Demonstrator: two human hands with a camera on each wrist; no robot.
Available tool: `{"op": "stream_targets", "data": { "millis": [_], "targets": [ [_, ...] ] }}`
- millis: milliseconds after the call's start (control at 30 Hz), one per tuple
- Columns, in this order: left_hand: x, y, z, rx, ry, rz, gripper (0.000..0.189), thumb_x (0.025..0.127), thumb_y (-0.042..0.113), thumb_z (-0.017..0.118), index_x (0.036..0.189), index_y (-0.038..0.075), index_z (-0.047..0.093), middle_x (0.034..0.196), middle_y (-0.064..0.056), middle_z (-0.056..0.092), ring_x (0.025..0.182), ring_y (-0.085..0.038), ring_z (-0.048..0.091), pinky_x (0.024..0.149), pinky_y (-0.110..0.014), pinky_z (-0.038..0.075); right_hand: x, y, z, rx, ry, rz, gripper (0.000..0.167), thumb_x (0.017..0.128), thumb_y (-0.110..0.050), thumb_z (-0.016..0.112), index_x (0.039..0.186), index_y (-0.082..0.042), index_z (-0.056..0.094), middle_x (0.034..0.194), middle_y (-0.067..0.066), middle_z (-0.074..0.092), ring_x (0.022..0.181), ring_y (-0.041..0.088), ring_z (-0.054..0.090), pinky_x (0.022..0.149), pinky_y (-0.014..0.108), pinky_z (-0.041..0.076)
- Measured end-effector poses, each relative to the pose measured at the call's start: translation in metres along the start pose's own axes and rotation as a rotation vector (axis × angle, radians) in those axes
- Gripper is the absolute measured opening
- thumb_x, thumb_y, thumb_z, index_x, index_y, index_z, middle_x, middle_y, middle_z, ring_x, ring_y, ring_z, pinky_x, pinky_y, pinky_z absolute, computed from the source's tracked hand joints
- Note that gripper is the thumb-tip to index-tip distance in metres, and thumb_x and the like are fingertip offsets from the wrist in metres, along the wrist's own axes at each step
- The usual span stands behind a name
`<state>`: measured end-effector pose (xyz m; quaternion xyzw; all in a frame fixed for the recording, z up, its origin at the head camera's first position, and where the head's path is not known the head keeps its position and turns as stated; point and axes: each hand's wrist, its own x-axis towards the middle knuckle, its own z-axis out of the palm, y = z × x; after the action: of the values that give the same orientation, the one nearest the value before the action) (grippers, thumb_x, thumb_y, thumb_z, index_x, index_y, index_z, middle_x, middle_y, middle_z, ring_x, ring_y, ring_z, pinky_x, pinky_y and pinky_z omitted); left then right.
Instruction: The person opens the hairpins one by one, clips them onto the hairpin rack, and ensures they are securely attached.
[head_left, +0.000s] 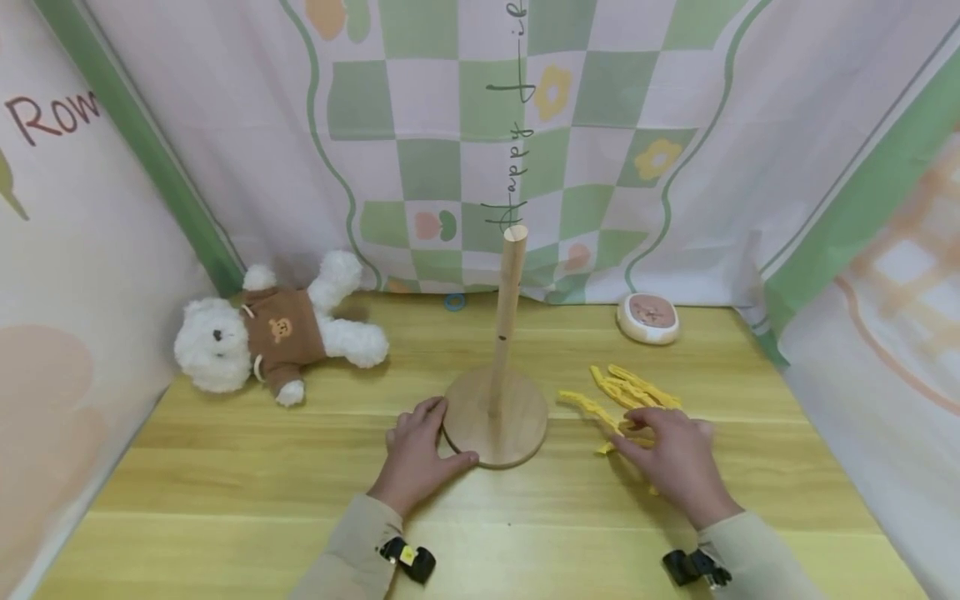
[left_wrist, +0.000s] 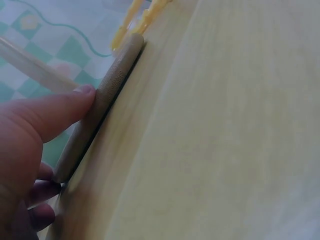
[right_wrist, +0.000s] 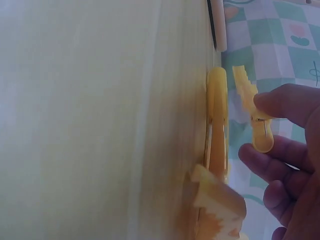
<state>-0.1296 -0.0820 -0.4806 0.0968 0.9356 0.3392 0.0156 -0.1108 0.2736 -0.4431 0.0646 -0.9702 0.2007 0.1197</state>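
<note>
A wooden stand, a round base (head_left: 517, 425) with an upright pole (head_left: 508, 308), stands on the table. My left hand (head_left: 416, 457) grips the base's left and near rim, thumb on the near edge and fingers round the left side. To the right, my right hand (head_left: 678, 454) pinches a slim yellow plastic piece (right_wrist: 262, 135) between thumb and fingers. That piece has a jagged edge and a rounded end; its exact kind I cannot tell. Several similar yellow pieces (head_left: 648, 390) lie in a loose pile beneath and beyond the right hand.
A white plush bear (head_left: 285, 333) in a brown top lies on its side at the back left. At the back right sits a small white-and-pink device (head_left: 649, 318). A blue ring (head_left: 454, 302) lies near the patterned curtain (head_left: 427, 167) behind the table.
</note>
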Motion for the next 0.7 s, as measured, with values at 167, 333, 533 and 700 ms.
{"op": "stream_targets", "data": {
  "millis": [167, 333, 533, 700],
  "targets": [
    [0.0, 0.0, 0.003, -0.002, 0.011, -0.002, 0.099, 0.077, 0.063, 0.077, 0.153, 0.01, 0.042, 0.155, -0.008, 0.041, 0.124, -0.029, 0.044, 0.092, -0.048, 0.03, 0.0, -0.008, 0.004, 0.011, 0.038, -0.071, 0.032, 0.08, -0.028, 0.084, 0.101, -0.006, 0.074, 0.092, 0.006, 0.075, 0.087, 0.029, 0.063, 0.079, 0.046, 0.027],
    [0.0, 0.0, 0.006, 0.011, 0.039, -0.007, 0.097, 0.077, 0.061, 0.077, 0.152, 0.011, 0.042, 0.155, -0.008, 0.043, 0.121, -0.029, 0.047, 0.09, -0.048, 0.03, 0.001, -0.016, 0.012, 0.039, 0.065, -0.135, 0.027, 0.078, -0.024, 0.086, 0.098, -0.009, 0.075, 0.089, 0.002, 0.074, 0.085, 0.026, 0.064, 0.081, 0.046, 0.028],
    [0.002, 0.0, 0.005, 0.015, 0.038, 0.004, 0.096, 0.077, 0.058, 0.079, 0.153, 0.011, 0.041, 0.156, -0.005, 0.042, 0.111, -0.025, 0.048, 0.086, -0.045, 0.028, 0.003, -0.026, 0.02, 0.061, 0.024, -0.14, 0.026, 0.079, -0.023, 0.086, 0.099, -0.01, 0.075, 0.092, 0.001, 0.074, 0.088, 0.026, 0.064, 0.085, 0.049, 0.027],
    [0.005, -0.002, 0.004, 0.022, 0.005, 0.024, 0.096, 0.079, 0.059, 0.077, 0.154, 0.012, 0.041, 0.157, -0.003, 0.042, 0.111, -0.024, 0.048, 0.088, -0.045, 0.028, 0.005, -0.033, 0.023, 0.066, -0.015, -0.132, 0.026, 0.08, -0.024, 0.085, 0.1, -0.01, 0.075, 0.092, 0.0, 0.074, 0.087, 0.025, 0.064, 0.088, 0.049, 0.029]
  ]
}}
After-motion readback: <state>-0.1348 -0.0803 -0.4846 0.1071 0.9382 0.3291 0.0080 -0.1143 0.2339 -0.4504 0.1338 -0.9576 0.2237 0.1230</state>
